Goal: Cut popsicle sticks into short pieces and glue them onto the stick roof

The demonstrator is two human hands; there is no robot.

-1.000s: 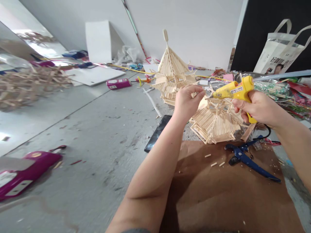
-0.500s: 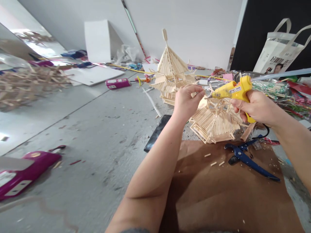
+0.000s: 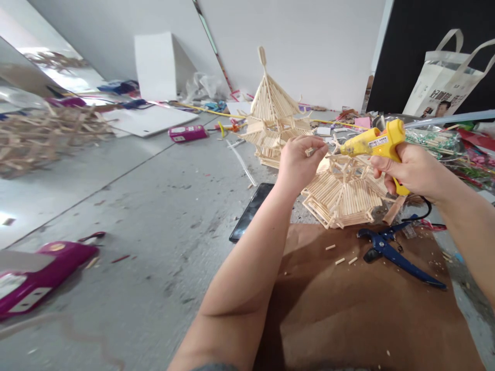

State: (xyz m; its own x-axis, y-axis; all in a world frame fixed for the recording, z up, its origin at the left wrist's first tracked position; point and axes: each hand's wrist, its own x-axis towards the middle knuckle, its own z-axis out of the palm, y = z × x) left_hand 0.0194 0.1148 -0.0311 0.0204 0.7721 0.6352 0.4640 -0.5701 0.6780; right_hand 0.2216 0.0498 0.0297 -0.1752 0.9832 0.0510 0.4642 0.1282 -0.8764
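My right hand (image 3: 412,167) is wrapped round the handle of a yellow hot glue gun (image 3: 381,144), its nozzle pointing left. Just left of that nozzle, my left hand (image 3: 299,157) is closed in a pinch; whatever small thing its fingers hold is too hidden to name. Below both hands stands a model roof tier (image 3: 342,198) built of thin wooden sticks, with an open stick frame on top. Behind my left hand rises a taller stick pagoda (image 3: 273,103) with a pointed roof, partly covered by the hand.
Blue cutters (image 3: 400,257) and a few stick offcuts (image 3: 340,261) lie on a brown sheet (image 3: 348,319). A black phone (image 3: 251,211) is partly under my left forearm. Purple power strips (image 3: 188,133) lie to the left. A white bag (image 3: 441,82) stands at the back right.
The glue gun and my right hand have shifted slightly right, so the nozzle is a little farther from my left fingers. My left hand has barely moved.
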